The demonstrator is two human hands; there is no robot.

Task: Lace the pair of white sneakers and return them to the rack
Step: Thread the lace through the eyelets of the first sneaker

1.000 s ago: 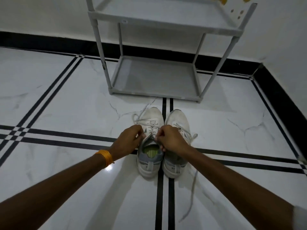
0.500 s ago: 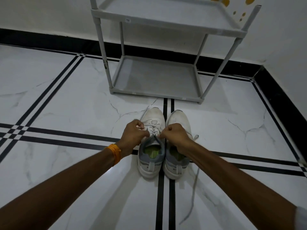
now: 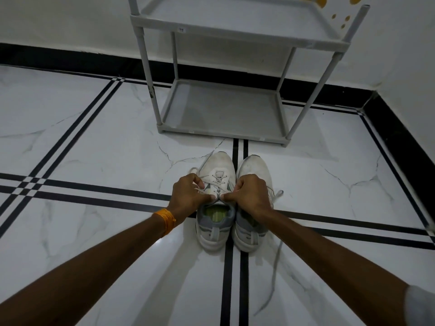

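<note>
Two white sneakers stand side by side on the floor, toes pointing toward the rack. The left sneaker point(image 3: 217, 170) has its lace crossed through several eyelets. My left hand point(image 3: 188, 196) pinches one lace end at the shoe's left side. My right hand point(image 3: 250, 196) pinches the other end at the top of the tongue, covering the middle of the right sneaker point(image 3: 254, 165). A loose lace point(image 3: 274, 267) of the right sneaker trails over the floor toward me. The grey shoe rack point(image 3: 223, 134) stands just beyond the toes, both shelves bare.
White marble floor with black double stripes point(image 3: 233, 278) running under the shoes. A black skirting point(image 3: 400, 142) and white walls close the corner at the right and back. An orange band point(image 3: 166, 220) is on my left wrist.
Both hands have shifted slightly up the left sneaker toward the tongue top, thumbs now nearly meeting. The view has tilted a little toward the rack. The shoes have not moved.
</note>
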